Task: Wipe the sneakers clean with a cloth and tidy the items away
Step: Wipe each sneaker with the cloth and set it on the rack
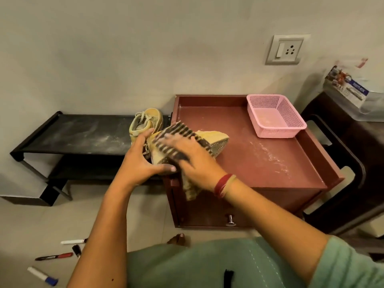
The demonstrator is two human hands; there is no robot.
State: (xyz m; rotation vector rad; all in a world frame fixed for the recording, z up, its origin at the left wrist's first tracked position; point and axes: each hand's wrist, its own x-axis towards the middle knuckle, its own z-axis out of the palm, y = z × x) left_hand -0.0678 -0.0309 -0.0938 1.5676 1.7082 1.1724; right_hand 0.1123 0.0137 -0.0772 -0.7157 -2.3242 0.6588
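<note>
four markers lie loose on the pale floor (31,223) at lower left: a white marker (72,241), a short black marker (76,250), a red marker (54,256) and a blue-capped marker (42,276). behind them a low black rack (83,132) with two tiers stands against the plain wall (145,48), its top smeared with pale dust. there are two yellow sneakers. the first sneaker (145,121) sits upright at the rack's right end. the second sneaker (216,142) is tipped on its side, sole showing, over the left edge of the cabinet (270,159). the left hand (141,161) grips its heel end, thumb and fingers curled round it. the right hand (187,154), fingers spread flat, presses one striped cloth (178,132) onto the sneaker, with the cloth's tail hanging below the wrist. the red-brown cabinet has a rimmed, dusty top, one metal knob (230,220) and one pink basket (276,117) at its far right corner. one wall socket (285,49) sits above, and dark furniture (342,163) stands at right.
</note>
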